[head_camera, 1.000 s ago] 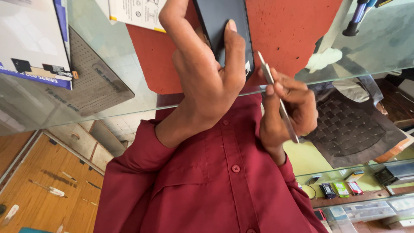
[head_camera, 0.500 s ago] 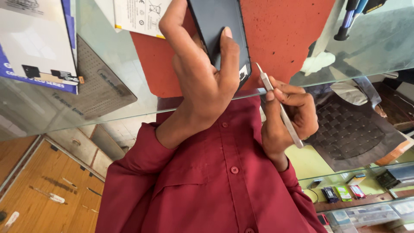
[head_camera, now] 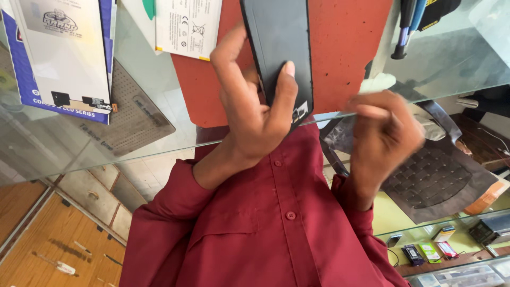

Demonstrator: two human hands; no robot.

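My left hand [head_camera: 255,117] grips a dark slab-shaped phone [head_camera: 279,48] by its lower end, thumb along the left edge and a finger pressed on its back. The phone lies over a red mat [head_camera: 345,53] on a glass counter. To the right of the phone, at the counter's near edge, is my right hand [head_camera: 385,138]. It is motion-blurred, with fingers pinched around a thin pale metal tool that shows only as a streak. The right hand is apart from the phone.
A blue-and-white packaging card [head_camera: 64,53] and a white labelled flat pack [head_camera: 186,26] lie at the back left. Pens [head_camera: 406,26] stand at the back right. Under the glass are a grey perforated pad [head_camera: 133,117], a dark ribbed mat [head_camera: 435,180] and small boxes [head_camera: 430,250].
My right hand has drawn away from the phone's lower right corner, moving right and slightly down with the thin tool. The left hand keeps its hold on the phone.
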